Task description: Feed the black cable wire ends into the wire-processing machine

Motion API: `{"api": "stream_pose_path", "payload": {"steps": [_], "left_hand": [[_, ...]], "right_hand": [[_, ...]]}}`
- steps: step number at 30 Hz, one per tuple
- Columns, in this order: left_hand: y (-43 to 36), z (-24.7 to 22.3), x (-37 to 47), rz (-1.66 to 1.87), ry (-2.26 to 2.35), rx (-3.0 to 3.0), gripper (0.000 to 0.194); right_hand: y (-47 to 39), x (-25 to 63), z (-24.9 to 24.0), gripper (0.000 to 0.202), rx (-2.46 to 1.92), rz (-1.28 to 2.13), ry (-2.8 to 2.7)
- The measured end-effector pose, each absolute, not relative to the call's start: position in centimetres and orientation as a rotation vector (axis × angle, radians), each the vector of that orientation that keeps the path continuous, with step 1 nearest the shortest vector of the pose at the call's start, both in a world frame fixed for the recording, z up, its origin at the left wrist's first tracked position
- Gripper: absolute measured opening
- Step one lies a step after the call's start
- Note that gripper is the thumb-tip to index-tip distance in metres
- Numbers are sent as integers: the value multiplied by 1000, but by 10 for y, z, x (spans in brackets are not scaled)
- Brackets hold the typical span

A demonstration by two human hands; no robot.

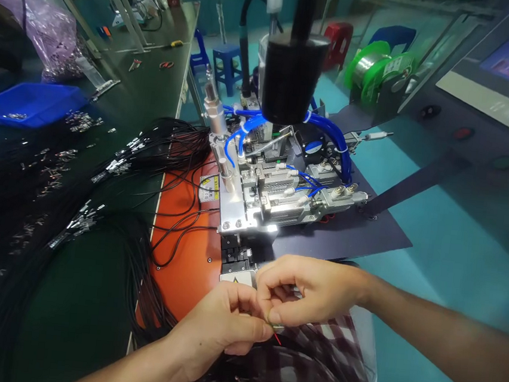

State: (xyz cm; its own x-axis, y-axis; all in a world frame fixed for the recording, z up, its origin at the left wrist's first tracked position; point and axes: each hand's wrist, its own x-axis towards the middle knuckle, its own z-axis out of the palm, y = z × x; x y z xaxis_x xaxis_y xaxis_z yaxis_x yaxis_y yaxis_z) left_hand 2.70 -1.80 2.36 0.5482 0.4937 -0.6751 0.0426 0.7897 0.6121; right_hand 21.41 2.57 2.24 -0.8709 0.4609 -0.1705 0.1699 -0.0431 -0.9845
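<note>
Room: your hands work just off the orange plate (184, 268) edge, close below the metal fixture (253, 209).
Wire: thin red wire tip (276, 337) sticks out.
Left hand (219, 326): pinches the wire.
Right hand (303, 289): pinches it too.

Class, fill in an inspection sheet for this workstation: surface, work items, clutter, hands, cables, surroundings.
Surface: green bench with orange mat beside the fixture.
Work items: thin wire end, red strand showing, pinched between both hands; metal fixture with blue tubing just beyond.
Clutter: small metal terminals scattered; blue tray.
Hands: left hand and right hand, fingertips meeting on the wire.
Cables: black cable bundles with metal ends, spread across the bench.
Surroundings: green wire spool, plastic stools, purple plastic bag.
</note>
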Motion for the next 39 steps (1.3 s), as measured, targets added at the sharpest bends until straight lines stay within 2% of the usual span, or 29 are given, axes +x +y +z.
{"api": "stream_pose_path", "payload": {"steps": [5, 9, 12, 17, 25, 35, 37, 39], "left_hand": [[-24, 17, 29, 404, 1047, 684, 12], [-20, 16, 27, 548, 1116, 695, 13], [-15, 16, 24, 604, 1097, 682, 12], [-14, 15, 22, 625, 1094, 654, 13], [-11, 11, 22, 701, 1077, 662, 16], [-6, 18, 29, 663, 1251, 737, 25], [-6, 17, 29, 690, 1290, 773, 25], [-7, 15, 27, 717, 1274, 772, 24]], "right_hand": [[32, 212, 28, 15, -733, 1836, -2164], [16, 208, 17, 14, -1156, 1599, -1719], [-3, 202, 7, 13, -1284, 1614, -1500], [-18, 188, 1, 5, -1329, 1490, -1424], [-19, 178, -2, 21, -1325, 1157, -1635], [-23, 169, -14, 19, -1323, 771, -1757], [-23, 166, -16, 19, -1346, 782, -1699], [-22, 165, -15, 22, -1372, 992, -1556]]}}
